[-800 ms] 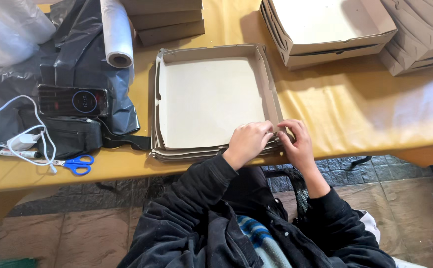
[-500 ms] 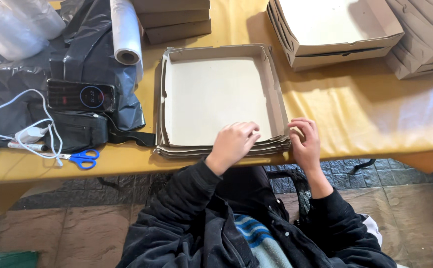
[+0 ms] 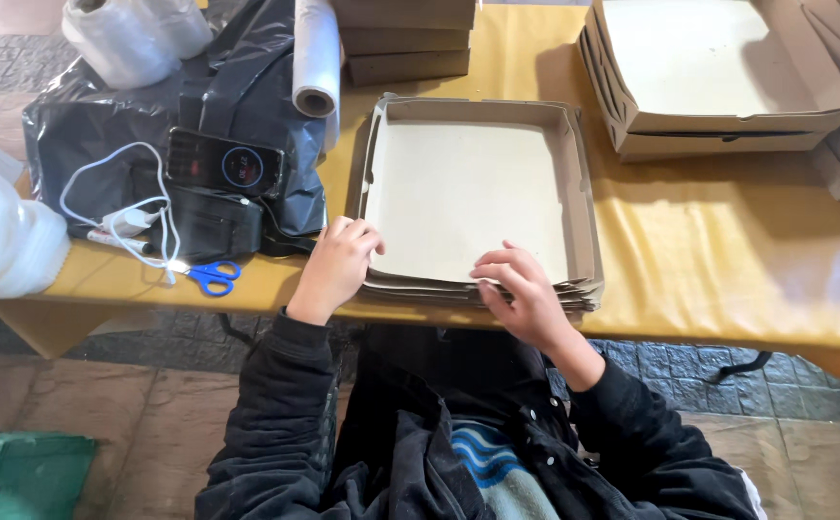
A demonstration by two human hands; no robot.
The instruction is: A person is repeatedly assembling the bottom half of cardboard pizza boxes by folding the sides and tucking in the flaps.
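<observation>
The near edge of the cardboard box (image 3: 473, 197) is being folded: left hand (image 3: 335, 265) curled on its corner, right hand (image 3: 521, 289) open-fingered along the front; pressing the flap upright seems needed next.

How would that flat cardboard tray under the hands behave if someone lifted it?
The cardboard tray probably feels light, being thin sheet. Its folded walls likely stiffen it, though the wide floor may sag. The left hand and right hand rest at its near edge.
</observation>
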